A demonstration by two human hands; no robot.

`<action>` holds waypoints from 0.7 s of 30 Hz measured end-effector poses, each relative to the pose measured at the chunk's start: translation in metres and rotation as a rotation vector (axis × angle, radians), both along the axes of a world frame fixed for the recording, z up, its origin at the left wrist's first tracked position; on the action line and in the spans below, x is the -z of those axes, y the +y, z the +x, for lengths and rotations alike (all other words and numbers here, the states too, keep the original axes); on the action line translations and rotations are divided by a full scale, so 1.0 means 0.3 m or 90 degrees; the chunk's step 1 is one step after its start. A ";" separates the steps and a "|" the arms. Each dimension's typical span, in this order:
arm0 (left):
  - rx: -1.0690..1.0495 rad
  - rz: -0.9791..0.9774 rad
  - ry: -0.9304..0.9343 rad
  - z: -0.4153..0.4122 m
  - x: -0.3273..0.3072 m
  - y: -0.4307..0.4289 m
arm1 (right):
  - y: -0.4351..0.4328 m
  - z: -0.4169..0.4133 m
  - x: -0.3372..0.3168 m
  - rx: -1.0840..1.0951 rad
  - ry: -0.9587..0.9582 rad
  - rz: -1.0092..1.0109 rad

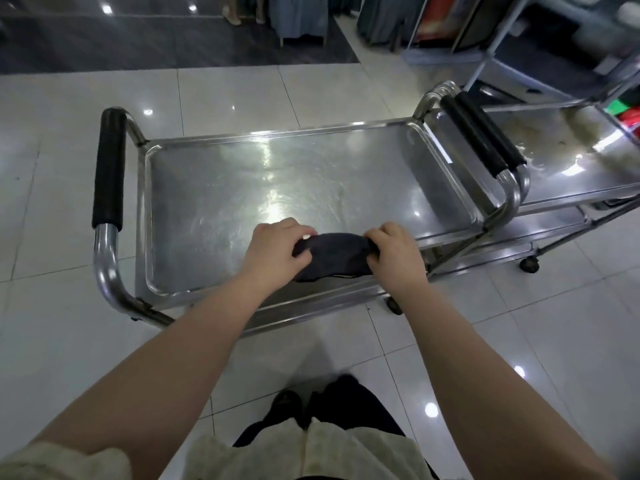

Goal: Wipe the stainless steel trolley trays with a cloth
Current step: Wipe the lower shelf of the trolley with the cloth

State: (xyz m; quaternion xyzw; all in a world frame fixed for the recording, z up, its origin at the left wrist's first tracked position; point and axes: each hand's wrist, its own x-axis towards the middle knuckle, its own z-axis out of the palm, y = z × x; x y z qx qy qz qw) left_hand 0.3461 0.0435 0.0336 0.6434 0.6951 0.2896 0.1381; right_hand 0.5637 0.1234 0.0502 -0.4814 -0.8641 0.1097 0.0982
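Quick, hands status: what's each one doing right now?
Left hand: grips the left end of the dark cloth, over the near edge of the top tray.
Right hand: grips the cloth's right end.

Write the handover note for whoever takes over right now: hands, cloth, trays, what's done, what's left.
Left hand grips the cloth at its left end; right hand grips its right end.
The cloth is dark and bunched, at the near edge of the near trolley's top tray.
Done: unclear; that tray shows swirl marks.
Left: wipe this tray, then the second trolley's tray on the right, which shows pale smears.
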 end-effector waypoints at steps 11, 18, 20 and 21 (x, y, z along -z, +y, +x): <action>0.035 -0.037 -0.035 0.287 0.153 0.020 | -0.053 0.272 0.113 0.150 0.027 -0.082; -0.020 -0.183 0.025 0.465 0.351 0.020 | -0.055 0.430 0.312 0.137 -0.051 -0.152; -0.052 -0.214 0.042 0.505 0.399 0.034 | -0.040 0.468 0.371 0.110 -0.032 -0.194; -0.067 -0.227 0.051 0.524 0.422 0.042 | -0.026 0.487 0.399 0.095 -0.023 -0.218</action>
